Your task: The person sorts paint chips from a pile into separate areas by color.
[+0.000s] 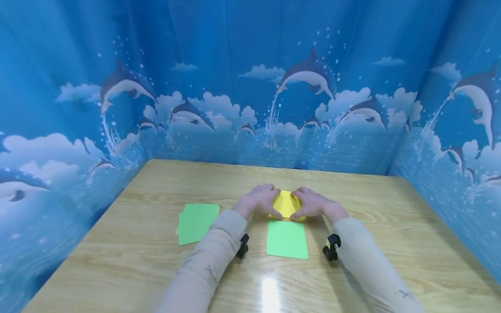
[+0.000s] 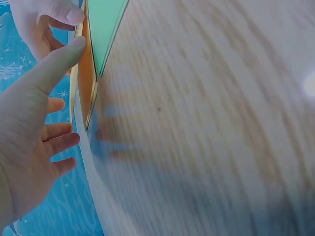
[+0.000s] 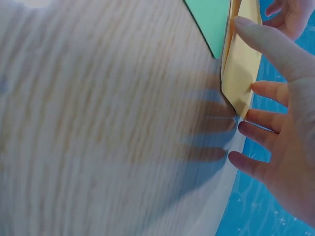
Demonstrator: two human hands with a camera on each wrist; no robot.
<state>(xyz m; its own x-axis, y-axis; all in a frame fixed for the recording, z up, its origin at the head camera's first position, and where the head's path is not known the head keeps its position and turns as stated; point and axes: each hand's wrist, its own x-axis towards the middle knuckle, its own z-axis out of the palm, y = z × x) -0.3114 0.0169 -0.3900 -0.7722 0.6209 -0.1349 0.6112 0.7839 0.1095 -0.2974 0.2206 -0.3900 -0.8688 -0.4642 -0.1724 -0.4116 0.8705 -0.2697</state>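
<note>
A yellow card (image 1: 285,204) lies near the middle of the table, just beyond a green card (image 1: 287,239). It looks bent upward, and a second yellow edge shows beneath it. My left hand (image 1: 258,201) holds the card's left side, thumb at the near edge and fingers toward the far edge. On the right side, my right hand (image 1: 314,203) holds it the same way, its thumb (image 3: 253,32) on the near edge. Both wrist views show a narrow gap between the yellow layers. How many layers there are I cannot tell.
To the left lies a small overlapping pile of green cards (image 1: 197,224), with a yellowish edge peeking out. The wooden table (image 1: 164,269) is bordered by a blue dolphin-print curtain (image 1: 227,65) at the back and sides. Each wrist carries a small black camera (image 1: 332,247).
</note>
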